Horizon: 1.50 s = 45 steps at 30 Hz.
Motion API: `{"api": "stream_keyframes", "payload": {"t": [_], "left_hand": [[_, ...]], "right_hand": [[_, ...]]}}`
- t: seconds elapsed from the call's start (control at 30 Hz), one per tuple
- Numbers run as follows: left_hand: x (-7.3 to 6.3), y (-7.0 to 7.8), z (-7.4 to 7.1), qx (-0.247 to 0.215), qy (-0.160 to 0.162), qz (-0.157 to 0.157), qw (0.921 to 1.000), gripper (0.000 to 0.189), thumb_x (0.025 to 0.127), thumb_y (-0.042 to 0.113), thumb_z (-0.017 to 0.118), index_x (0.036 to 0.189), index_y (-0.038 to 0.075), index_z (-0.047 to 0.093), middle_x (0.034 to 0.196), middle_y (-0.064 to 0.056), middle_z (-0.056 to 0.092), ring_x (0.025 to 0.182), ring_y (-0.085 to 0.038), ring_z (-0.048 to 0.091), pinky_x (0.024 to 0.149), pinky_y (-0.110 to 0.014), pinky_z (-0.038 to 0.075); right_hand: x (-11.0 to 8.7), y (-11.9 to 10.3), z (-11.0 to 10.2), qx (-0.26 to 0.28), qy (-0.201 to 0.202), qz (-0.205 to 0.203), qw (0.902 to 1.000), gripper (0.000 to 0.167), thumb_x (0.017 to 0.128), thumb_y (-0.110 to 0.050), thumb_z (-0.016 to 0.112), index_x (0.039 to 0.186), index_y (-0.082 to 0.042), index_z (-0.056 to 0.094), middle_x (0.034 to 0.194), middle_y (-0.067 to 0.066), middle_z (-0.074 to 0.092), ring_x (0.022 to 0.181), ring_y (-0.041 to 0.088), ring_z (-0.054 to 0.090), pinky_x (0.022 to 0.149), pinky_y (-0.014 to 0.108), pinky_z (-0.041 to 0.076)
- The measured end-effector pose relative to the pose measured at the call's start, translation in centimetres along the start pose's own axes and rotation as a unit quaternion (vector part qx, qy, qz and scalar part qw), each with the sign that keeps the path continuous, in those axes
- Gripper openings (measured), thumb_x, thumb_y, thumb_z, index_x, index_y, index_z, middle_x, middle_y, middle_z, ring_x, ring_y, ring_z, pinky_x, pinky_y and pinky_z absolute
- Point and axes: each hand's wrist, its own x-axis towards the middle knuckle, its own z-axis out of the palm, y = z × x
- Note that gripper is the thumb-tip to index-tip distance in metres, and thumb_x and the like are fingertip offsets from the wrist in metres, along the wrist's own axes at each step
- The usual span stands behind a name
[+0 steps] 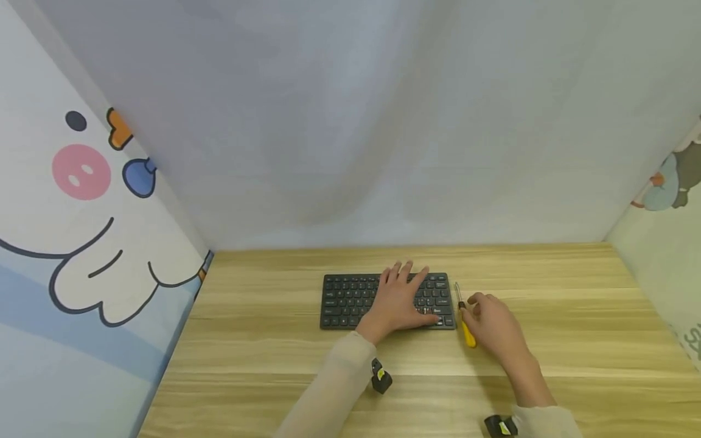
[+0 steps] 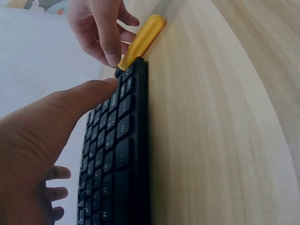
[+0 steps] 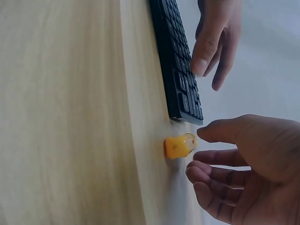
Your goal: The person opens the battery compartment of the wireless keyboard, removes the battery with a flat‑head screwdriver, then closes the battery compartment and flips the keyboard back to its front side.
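A black keyboard [image 1: 342, 302] lies flat on the wooden table. My left hand [image 1: 395, 304] is spread over its right half, fingers toward the far edge and thumb along the near right corner. Just off the keyboard's right end is a screwdriver [image 1: 468, 334] with a yellow handle, its metal shaft pointing away from me. Beside it is my right hand [image 1: 495, 325], with loosely bent fingers and the thumb tip right at the front of the handle. In the right wrist view, a gap shows between thumb and forefinger near the yellow handle [image 3: 178, 146].
The wooden table [image 1: 246, 365] runs back to a pale cloth wall [image 1: 383, 152]. A cartoon-printed panel [image 1: 109, 255] closes the left side, and another printed panel [image 1: 657, 255] stands at right. Small black devices [image 1: 381, 377] sit at both wrists.
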Motion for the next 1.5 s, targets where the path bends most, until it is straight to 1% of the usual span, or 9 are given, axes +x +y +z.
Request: {"api": "stream_keyframes", "payload": {"t": [0.13,0.27,0.47,0.63,0.8,1.0,1.23,1.4,1.5], "left_hand": [[0.2,0.1,0.4,0.003,-0.007,0.003,1.0,0.114,0.074,0.08,0.072,0.164,0.031,0.023,0.17,-0.009,0.027,0.159,-0.033,0.025,0.131,-0.054,0.019],[0.2,0.0,1.0,0.001,-0.018,0.0,0.9998,0.123,0.068,0.081,0.075,0.165,0.029,0.021,0.169,-0.008,0.028,0.158,-0.032,0.026,0.131,-0.056,0.018],[0.2,-0.2,1.4,0.016,-0.017,0.0,0.9997,0.129,0.062,0.084,0.078,0.164,0.029,0.021,0.166,-0.007,0.033,0.155,-0.029,0.032,0.131,-0.055,0.02],[0.4,-0.4,1.3,0.026,-0.008,0.003,0.9996,0.128,0.06,0.084,0.078,0.163,0.028,0.026,0.161,-0.008,0.039,0.149,-0.028,0.039,0.129,-0.051,0.025],[0.2,-0.6,1.2,0.027,-0.006,0.011,0.9996,0.126,0.061,0.084,0.078,0.162,0.027,0.028,0.158,-0.008,0.041,0.146,-0.027,0.041,0.128,-0.049,0.027],[-0.2,-1.0,1.1,0.029,0.006,0.031,0.9991,0.125,0.061,0.084,0.077,0.162,0.027,0.03,0.156,-0.008,0.042,0.142,-0.026,0.042,0.126,-0.05,0.03],[-0.3,-1.3,0.5,0.011,0.016,0.047,0.9987,0.127,0.059,0.085,0.078,0.162,0.028,0.029,0.155,-0.007,0.041,0.142,-0.025,0.042,0.123,-0.049,0.035],[-0.3,-1.4,-0.6,0.001,0.032,0.059,0.9978,0.128,0.058,0.085,0.078,0.163,0.03,0.027,0.154,-0.007,0.042,0.14,-0.025,0.044,0.121,-0.05,0.037],[-0.5,-1.4,-1.4,-0.016,0.037,0.061,0.9973,0.129,0.058,0.085,0.078,0.163,0.032,0.025,0.153,-0.005,0.042,0.139,-0.024,0.045,0.12,-0.047,0.039]], "right_hand": [[0.0,0.1,0.1,0.012,-0.016,0.015,0.9997,0.035,0.096,-0.024,0.066,0.112,0.007,0.068,0.091,0.016,0.075,0.078,0.024,0.069,0.069,0.042,0.058],[0.0,0.2,0.2,0.021,-0.023,0.023,0.9992,0.03,0.096,-0.025,0.066,0.106,0.004,0.069,0.087,0.013,0.076,0.077,0.021,0.07,0.067,0.04,0.058],[0.0,0.2,0.5,0.026,-0.026,0.028,0.9989,0.025,0.096,-0.022,0.067,0.1,0.002,0.069,0.085,0.011,0.076,0.073,0.018,0.067,0.065,0.037,0.056],[0.0,-0.1,0.4,0.033,-0.03,0.032,0.9985,0.023,0.096,-0.022,0.067,0.098,0.001,0.068,0.085,0.01,0.075,0.074,0.018,0.066,0.067,0.037,0.055],[0.0,-0.2,0.5,0.037,-0.033,0.038,0.998,0.024,0.096,-0.023,0.066,0.099,0.001,0.068,0.087,0.012,0.075,0.076,0.02,0.066,0.07,0.038,0.056],[0.0,-0.1,0.5,0.041,-0.034,0.04,0.9978,0.026,0.098,-0.025,0.065,0.1,0.0,0.067,0.088,0.013,0.076,0.078,0.021,0.067,0.072,0.04,0.055],[-0.3,0.1,0.5,0.046,-0.043,0.048,0.9969,0.026,0.099,-0.026,0.065,0.101,0.001,0.066,0.091,0.014,0.075,0.08,0.022,0.068,0.073,0.042,0.056],[-0.4,0.2,0.4,0.049,-0.044,0.05,0.9966,0.027,0.099,-0.025,0.064,0.103,0.002,0.065,0.093,0.016,0.075,0.08,0.023,0.068,0.071,0.04,0.055],[-0.3,0.3,0.5,0.047,-0.043,0.052,0.9966,0.027,0.099,-0.025,0.064,0.103,0.002,0.065,0.093,0.016,0.075,0.078,0.023,0.067,0.07,0.039,0.055]]}}
